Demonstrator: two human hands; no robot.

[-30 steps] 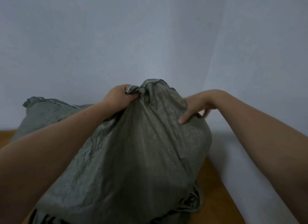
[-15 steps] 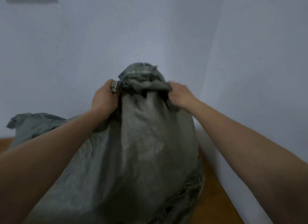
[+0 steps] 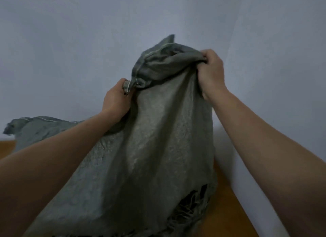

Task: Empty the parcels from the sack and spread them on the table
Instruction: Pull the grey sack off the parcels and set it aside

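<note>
A large grey-green woven sack (image 3: pixel 158 148) stands lifted over the wooden table (image 3: pixel 227 206). Its stitched end is bunched at the top and its frayed open end hangs down near the table at the lower right. My left hand (image 3: pixel 116 101) grips the sack's left top corner. My right hand (image 3: pixel 210 72) holds the right top corner, higher up. The fabric hangs taut between them. No parcels show; whatever is inside is hidden by the cloth.
Another part of grey sacking (image 3: pixel 35 127) lies at the left against the wall. Pale walls meet in a corner behind the sack, and the right wall (image 3: pixel 264 78) runs close along the table's edge.
My right hand went from resting on the sack's side to gripping its top corner, then rose and moved right. The sack's top end has been pulled higher.
</note>
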